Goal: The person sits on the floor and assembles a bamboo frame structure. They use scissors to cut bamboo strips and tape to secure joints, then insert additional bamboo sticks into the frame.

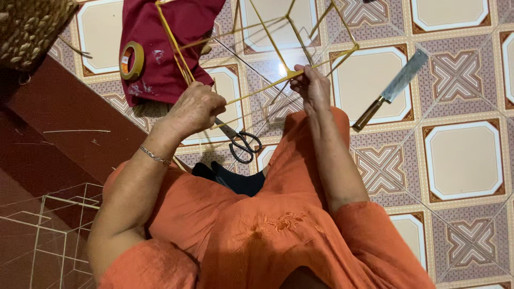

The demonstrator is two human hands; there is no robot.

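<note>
Head cam looking straight down: person in orange clothes seated on a patterned tile floor [460, 155] w/ cream octagon panels and mauve-brown borders.

Left hand [195, 109], silver bracelet at the wrist, is curled into a loose fist around thin yellow bamboo strips where several meet at a joint of the open yellow bamboo-strip frame [267, 37]. Fingers closed on the strips, knuckles up.

Right hand [312, 88] pinches another joint of the same frame between thumb and fingertips. Closed grip, fingers pointing toward the top edge of the view.

The frame spans between both hands and reaches up past the top edge, hovering over the tiles, held off the floor at the near joints. One long strip runs diagonal from left hand to right.

Black-handled metal scissors [242, 143] lie on the tiles just below the left hand, blades pointing at it; can't tell if touching. Dark red cloth [160, 59] spread on the floor near the top edge, partly under the frame. A roll of tan tape [131, 61] sits on that cloth's left side. Steel cleaver w/ wooden handle [392, 90] lies diagonal on the tiles, right of the right hand, well apart from it.

Top left corner: woven straw basket [29, 29]. Lower left: a pale stick-built lattice frame [53, 230] on dark red floor.
</note>
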